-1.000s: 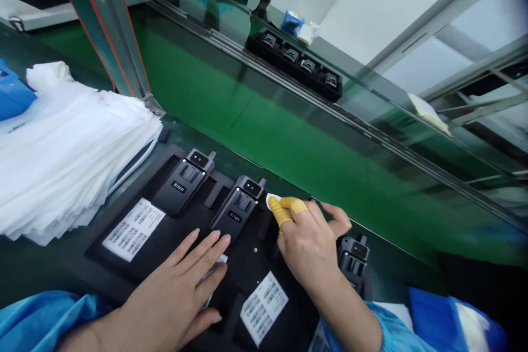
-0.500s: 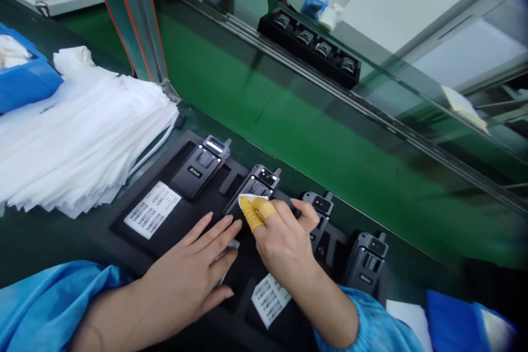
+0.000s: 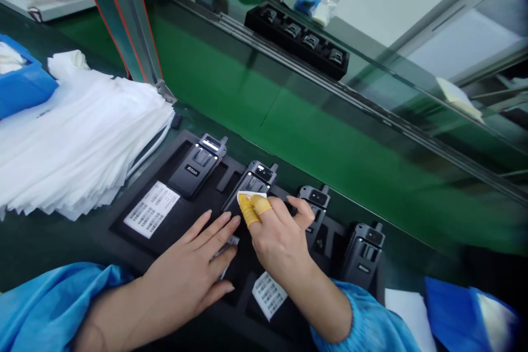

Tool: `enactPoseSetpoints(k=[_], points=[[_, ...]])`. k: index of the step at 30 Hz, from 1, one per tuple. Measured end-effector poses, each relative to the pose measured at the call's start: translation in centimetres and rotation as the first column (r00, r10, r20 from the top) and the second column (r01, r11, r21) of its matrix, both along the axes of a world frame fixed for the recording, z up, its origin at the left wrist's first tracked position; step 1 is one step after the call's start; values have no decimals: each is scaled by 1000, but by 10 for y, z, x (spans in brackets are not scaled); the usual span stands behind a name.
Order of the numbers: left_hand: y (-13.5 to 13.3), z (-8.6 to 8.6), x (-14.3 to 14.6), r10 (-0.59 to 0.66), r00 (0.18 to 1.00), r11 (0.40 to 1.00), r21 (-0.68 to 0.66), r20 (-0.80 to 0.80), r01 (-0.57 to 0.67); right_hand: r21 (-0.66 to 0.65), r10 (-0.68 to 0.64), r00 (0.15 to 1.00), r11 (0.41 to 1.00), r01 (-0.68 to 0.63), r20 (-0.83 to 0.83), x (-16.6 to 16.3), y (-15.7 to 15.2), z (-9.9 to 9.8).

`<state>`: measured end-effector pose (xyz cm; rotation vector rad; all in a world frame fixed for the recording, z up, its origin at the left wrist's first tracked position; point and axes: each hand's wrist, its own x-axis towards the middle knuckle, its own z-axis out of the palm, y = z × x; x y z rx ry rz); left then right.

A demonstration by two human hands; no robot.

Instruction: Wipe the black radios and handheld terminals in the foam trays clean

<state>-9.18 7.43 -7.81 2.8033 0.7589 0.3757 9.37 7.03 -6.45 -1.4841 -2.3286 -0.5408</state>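
A black tray point(image 3: 173, 231) in front of me holds several black handheld radios lying in slots. My right hand point(image 3: 280, 239), with yellow finger cots on two fingers, pinches a small white label point(image 3: 251, 196) and presses it onto the second radio point(image 3: 254, 178). My left hand point(image 3: 185, 275) lies flat with fingers spread on the tray, over a barcode sheet just below that radio. Left of it lies another radio point(image 3: 198, 163). Two more radios point(image 3: 313, 201) point(image 3: 365, 253) sit to the right.
Barcode sheets point(image 3: 152, 209) point(image 3: 269, 294) lie on the tray. A stack of white bags point(image 3: 74, 137) and a blue bin point(image 3: 20, 82) are at left. A metal post point(image 3: 124, 27) rises behind. Beyond is a green conveyor belt point(image 3: 313, 143) and another tray of radios point(image 3: 299, 41).
My right hand carried the white label from right of the second radio leftward onto its body. The left hand stayed flat on the tray. The camera view shifted.
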Motion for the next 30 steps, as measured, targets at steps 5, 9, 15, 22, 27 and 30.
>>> enactPoseSetpoints(k=[5,9,15,22,27,30], points=[[0,2,-1,-21,999,1000,3,-44,21,-35,-54,999,998,54,-8,19,-22,-4],[0,2,-1,-20,999,1000,6,-46,20,-28,-222,974,975,221,-50,41,-25,0],[1,2,-2,-19,999,999,49,-39,21,79,-295,955,954,291,46,56,6,16],[2,2,-1,1,1000,993,116,-5,-1,106,-162,984,983,153,79,36,34,13],[2,1,-1,7,1000,992,123,16,-9,80,-100,992,992,94,73,43,29,5],[1,0,-1,3,1000,994,105,8,-4,87,-129,989,989,123,75,53,23,8]])
